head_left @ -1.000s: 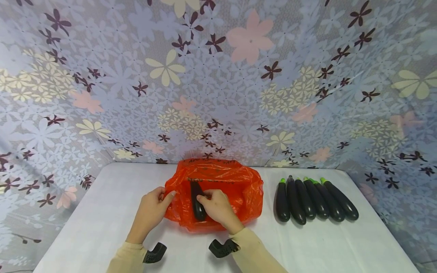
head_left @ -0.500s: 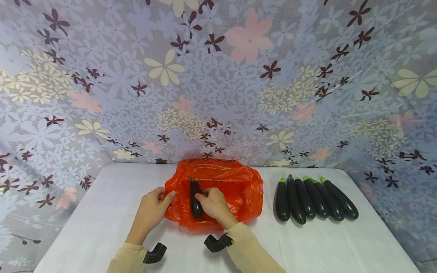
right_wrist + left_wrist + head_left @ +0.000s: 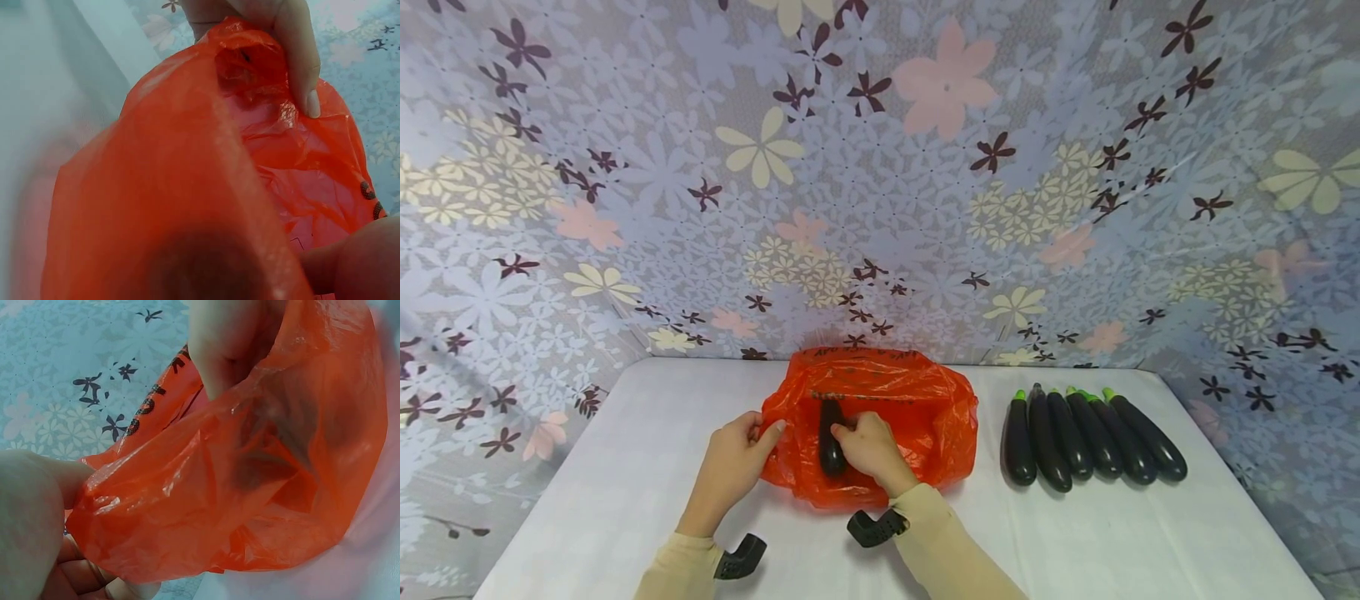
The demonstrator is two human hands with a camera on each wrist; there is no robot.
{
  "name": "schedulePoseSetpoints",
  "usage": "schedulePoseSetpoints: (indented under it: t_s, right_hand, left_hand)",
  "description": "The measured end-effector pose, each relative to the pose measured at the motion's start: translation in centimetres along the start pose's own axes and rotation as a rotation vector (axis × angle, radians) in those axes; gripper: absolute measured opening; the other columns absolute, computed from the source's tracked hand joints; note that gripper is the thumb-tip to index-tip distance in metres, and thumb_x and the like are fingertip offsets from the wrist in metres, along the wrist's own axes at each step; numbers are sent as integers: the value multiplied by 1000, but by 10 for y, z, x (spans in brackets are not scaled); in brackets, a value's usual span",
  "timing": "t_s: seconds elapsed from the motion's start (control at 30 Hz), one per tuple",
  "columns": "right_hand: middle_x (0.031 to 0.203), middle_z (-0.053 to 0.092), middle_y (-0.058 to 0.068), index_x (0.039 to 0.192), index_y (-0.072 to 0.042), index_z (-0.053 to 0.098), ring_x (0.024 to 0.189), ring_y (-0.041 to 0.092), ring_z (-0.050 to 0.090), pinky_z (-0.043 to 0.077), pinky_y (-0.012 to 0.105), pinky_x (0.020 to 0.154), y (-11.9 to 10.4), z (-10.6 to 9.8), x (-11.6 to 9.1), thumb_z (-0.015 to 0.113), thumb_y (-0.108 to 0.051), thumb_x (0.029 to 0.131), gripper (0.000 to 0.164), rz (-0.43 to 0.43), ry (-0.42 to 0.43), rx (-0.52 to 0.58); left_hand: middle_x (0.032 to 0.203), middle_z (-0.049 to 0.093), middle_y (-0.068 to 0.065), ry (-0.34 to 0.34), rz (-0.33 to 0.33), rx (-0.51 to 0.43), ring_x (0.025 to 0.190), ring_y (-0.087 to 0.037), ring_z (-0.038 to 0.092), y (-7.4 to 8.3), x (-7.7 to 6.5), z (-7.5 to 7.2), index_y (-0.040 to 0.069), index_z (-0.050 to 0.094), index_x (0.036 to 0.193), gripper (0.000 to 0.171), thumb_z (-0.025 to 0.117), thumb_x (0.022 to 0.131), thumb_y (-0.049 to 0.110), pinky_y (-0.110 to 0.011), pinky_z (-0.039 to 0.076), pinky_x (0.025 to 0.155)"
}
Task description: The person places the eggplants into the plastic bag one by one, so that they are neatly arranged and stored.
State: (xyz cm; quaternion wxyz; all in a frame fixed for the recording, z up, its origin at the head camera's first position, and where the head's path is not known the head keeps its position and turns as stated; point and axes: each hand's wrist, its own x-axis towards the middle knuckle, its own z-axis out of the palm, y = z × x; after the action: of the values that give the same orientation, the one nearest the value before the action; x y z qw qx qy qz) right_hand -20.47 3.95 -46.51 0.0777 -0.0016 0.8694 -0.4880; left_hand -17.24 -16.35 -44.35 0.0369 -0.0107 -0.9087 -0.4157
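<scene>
A red plastic bag [image 3: 940, 417] with dark printing lies on the table, its mouth facing the person. My left hand [image 3: 739, 458] pinches the left edge of the mouth between thumb and fingers; the left wrist view shows that hand [image 3: 37, 512] at the rim. Reaching into the mouth, my right hand [image 3: 874, 450] grips a dark eggplant [image 3: 831, 454] from its right side. That eggplant stands lengthwise inside the bag, its stem end farther in. Through the film in the right wrist view, a dark round shape [image 3: 206, 265] shows blurred.
Several eggplants [image 3: 1075, 442] with mostly green stems lie side by side on the white table [image 3: 655, 433], right of the bag. Flower-patterned cloth [image 3: 880, 208] rises behind the table and along both sides. A black curved device sits at each wrist.
My right hand and the eggplant have moved slightly deeper into the bag, away from the person. The left hand stays on the bag's edge.
</scene>
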Motion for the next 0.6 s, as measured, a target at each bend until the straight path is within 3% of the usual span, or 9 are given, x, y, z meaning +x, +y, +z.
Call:
schedulePoseSetpoints:
  t_s: [0.33,0.6]
  right_hand:
    - [100,68,15,114,8,66,88,24,62,54,44,82,1,-2,0,68,-24,95,37,22,-10,-68]
    - [84,64,9,100,1,69,77,23,58,51,39,70,0,-8,-2,69,-30,94,31,-27,17,-105]
  left_hand:
    - [66,48,-3,-2,-4,-2,62,-18,49,-1,0,1,7,58,89,26,63,99,30,-26,40,54]
    - [65,46,-3,2,3,-2,60,-16,47,0,-1,0,7,56,85,28,63,99,30,-26,36,53]
